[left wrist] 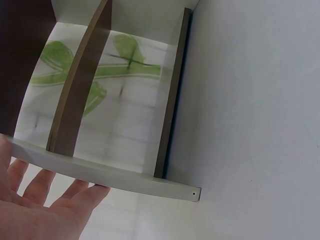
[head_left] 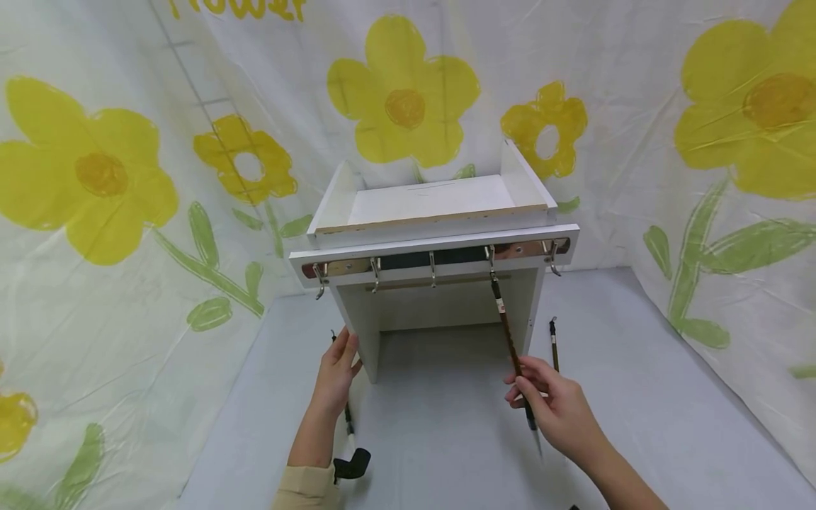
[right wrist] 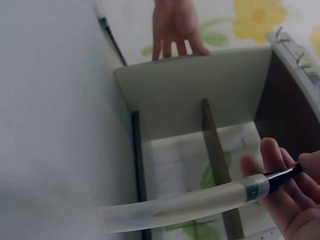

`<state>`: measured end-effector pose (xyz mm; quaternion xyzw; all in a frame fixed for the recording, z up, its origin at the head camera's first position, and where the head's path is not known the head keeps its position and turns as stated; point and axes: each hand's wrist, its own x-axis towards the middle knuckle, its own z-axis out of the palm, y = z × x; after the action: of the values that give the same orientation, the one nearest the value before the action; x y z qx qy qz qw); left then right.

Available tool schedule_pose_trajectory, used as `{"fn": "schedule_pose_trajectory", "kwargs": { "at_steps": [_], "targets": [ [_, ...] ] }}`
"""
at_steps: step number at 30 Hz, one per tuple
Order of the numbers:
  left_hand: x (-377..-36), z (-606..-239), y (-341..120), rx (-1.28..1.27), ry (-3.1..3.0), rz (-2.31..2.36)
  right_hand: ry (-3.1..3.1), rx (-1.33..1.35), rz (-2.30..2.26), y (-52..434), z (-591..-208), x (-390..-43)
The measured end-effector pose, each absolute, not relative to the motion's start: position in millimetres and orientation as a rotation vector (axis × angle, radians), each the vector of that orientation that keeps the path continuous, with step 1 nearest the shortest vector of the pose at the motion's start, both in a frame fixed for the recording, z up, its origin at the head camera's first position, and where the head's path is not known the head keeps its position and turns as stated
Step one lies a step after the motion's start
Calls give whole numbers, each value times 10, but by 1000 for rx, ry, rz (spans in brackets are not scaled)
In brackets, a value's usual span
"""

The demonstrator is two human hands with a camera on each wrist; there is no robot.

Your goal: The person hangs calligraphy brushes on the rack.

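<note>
Calligraphy brush (head_left: 510,333) hangs by its top loop from the fourth hook of the hook rail (head_left: 440,258) on the white stand (head_left: 433,212), its dark mottled shaft slanting down and nearer to me. I see my right hand (head_left: 551,407) pinching the lower shaft between thumb and fingers, just above the bristle end, which carries a clear cap (right wrist: 185,207) in the right wrist view. My left hand (head_left: 336,372) lies with straight fingers flat against the outer face of the stand's left side panel (head_left: 363,326), holding nothing. In my judgement the loop is best handled by keeping the stand braced, keeping the grip light and low, and guiding the shaft along its own line so the hook is not dragged sideways. A second brush (head_left: 554,345) stands just right of the stand, beyond my right hand, and another brush (head_left: 348,418) lies on the grey floor (head_left: 637,397) by my left wrist.
</note>
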<state>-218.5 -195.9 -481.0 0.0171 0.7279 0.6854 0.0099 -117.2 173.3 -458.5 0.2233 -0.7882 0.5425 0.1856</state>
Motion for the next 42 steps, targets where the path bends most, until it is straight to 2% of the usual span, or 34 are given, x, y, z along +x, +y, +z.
{"fn": "schedule_pose_trajectory", "kwargs": {
  "at_steps": [10,19,36,42],
  "targets": [
    [-2166,-4842,-1956,55,2278,2152,-2294,621,1429,1696,-4777,-1451],
    [-2157,-4853,-1943,36,2265,2164,-2329,602,1340,1671,-4805,-1592],
    [-2186,-4853,-1943,37,2290,2151,-2295,597,1133,1755,-4716,-1616],
    [-2198,-4843,-1961,34,2307,2141,-2256,537,1222,1882,-4676,-1627]
  ]
}}
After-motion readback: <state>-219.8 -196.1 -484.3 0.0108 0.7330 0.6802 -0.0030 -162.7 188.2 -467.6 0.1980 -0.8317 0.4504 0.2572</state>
